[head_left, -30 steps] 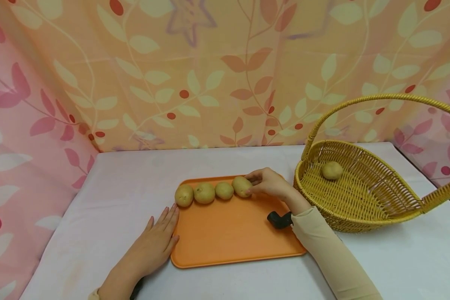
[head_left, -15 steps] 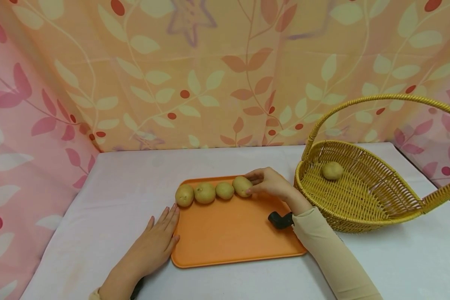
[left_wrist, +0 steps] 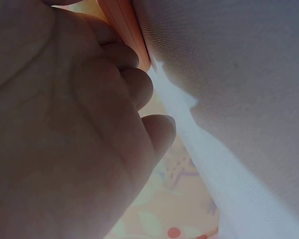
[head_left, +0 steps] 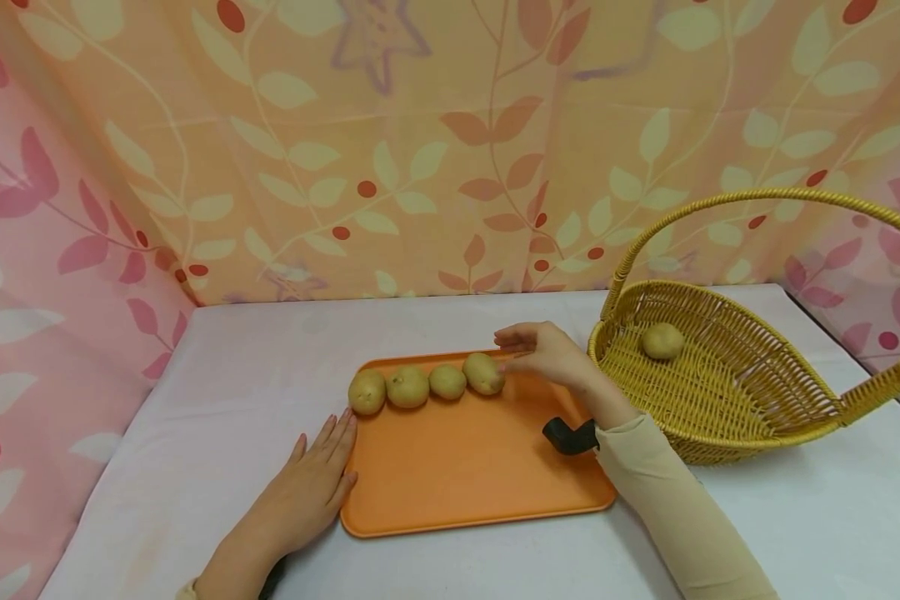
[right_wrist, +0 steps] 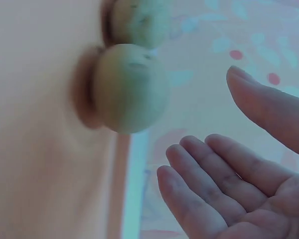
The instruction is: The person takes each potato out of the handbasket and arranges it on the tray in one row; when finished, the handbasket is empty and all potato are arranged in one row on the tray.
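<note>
Several potatoes stand in a row along the far edge of an orange tray (head_left: 465,467). Beside the rightmost potato (head_left: 483,373) is my right hand (head_left: 555,360), its thumb spread from its fingers. In the right wrist view a gap shows between that hand and the nearest potato (right_wrist: 130,88); the palm holds nothing. My left hand (head_left: 311,492) lies with extended fingers against the tray's left edge, fingertips near the leftmost potato (head_left: 367,392). The left wrist view shows its fingertips (left_wrist: 162,132) by the tray's rim (left_wrist: 127,30).
A yellow wicker basket (head_left: 727,446) with a tall arched handle (head_left: 757,194) stands right of the tray, one potato (head_left: 662,341) inside. A black curved piece (head_left: 567,436) sits at the right wrist. White cloth (head_left: 217,392) covers the table; a floral curtain (head_left: 435,250) hangs behind.
My right hand has let go of the rightmost potato and shifted slightly up and right. The potatoes stay in their row. My left hand has not moved.
</note>
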### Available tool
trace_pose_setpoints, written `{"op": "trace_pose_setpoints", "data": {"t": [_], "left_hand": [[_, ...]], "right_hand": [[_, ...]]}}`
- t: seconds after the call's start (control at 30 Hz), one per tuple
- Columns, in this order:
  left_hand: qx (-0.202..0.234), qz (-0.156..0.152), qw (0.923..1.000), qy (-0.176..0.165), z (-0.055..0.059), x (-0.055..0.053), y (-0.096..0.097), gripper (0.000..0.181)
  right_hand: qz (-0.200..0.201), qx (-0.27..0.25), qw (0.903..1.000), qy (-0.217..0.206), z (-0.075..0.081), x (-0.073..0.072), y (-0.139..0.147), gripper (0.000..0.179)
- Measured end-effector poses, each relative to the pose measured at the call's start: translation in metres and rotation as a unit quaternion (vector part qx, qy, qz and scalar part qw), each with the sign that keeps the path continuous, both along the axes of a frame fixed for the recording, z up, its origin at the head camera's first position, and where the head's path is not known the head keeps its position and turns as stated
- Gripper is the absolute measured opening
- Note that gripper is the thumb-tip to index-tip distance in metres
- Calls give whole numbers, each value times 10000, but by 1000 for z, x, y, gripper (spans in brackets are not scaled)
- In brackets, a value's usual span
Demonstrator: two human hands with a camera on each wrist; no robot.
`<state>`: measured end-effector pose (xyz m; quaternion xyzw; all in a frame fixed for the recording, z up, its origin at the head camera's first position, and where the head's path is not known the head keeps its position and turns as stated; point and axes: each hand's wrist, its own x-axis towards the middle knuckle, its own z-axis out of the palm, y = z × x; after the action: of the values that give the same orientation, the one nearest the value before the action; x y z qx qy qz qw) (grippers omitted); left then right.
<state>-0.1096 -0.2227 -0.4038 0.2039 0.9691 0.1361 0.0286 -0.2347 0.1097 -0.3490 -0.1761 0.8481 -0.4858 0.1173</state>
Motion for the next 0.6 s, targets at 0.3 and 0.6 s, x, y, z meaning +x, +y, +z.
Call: {"op": "trace_pose_setpoints", "data": {"t": [0.3, 0.6], "left_hand": [[15, 0, 10000, 13, 2, 0, 0, 60], [-2, -30, 10000, 19, 1, 0, 0, 60]], "right_hand": [[-254, -445, 9986, 133, 31, 12, 18, 49], [-607, -571, 9955, 451, 51, 17, 46, 46]]}}
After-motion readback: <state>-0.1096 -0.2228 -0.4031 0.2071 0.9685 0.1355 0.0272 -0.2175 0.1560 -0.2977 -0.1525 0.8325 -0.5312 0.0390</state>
